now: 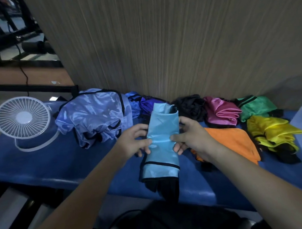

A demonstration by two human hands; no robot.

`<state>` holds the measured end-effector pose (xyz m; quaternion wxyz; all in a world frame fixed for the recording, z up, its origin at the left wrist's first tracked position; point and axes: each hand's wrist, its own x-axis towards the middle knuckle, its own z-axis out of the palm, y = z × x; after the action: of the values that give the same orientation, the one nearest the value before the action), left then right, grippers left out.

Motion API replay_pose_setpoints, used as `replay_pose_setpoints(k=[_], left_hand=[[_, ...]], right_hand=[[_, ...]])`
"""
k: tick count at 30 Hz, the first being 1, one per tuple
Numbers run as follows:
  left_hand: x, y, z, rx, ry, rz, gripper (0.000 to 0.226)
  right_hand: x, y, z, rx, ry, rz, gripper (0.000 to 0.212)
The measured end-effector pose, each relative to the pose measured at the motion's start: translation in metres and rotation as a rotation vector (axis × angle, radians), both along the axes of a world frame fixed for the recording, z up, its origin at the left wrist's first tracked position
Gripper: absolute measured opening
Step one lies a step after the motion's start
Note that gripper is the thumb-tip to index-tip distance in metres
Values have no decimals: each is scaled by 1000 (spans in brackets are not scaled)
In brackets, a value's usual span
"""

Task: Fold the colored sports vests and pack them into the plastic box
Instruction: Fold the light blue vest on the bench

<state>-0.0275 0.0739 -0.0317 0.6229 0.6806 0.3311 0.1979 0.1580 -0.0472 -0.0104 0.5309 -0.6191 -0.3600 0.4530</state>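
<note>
while folded into a narrow strip above the blue table (pixel 39 163), the light blue vest (pixel 161 141) was pinched mid-length by left hand (pixel 134 144) and right hand (pixel 190 138) | fabric looked thin, limp, slippery; best held at both side edges | crumpled vests lay behind; white fan (pixel 23 118) far left

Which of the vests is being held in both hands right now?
The light blue vest, folded narrow, gripped by the left hand and right hand; the others lie untouched on the table.
</note>
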Motion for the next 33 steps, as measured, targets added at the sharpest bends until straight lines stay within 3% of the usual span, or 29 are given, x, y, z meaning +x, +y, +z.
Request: replay_pose_setpoints(k=[9, 16, 21, 25, 28, 33], left_hand=[[-5, -1, -2, -29, 0, 1, 24], [-10, 3, -8, -26, -79, -18, 25], [-9, 1, -4, -80, -60, -31, 28], [-15, -5, 1, -13, -39, -94, 11], [-17, -11, 2, 180, 17, -175, 18], [-17, -16, -5, 432, 143, -239, 33]], right_hand=[[1, -8, -5, 44, 31, 58, 28], [-3, -10, -10, 119, -32, 106, 40], [-4, -18, -3, 121, -55, 153, 27], [-6, -20, -10, 208, -293, 224, 18], [-3, -21, -15, 259, -565, 298, 5], [-7, -32, -8, 218, -924, 278, 32]])
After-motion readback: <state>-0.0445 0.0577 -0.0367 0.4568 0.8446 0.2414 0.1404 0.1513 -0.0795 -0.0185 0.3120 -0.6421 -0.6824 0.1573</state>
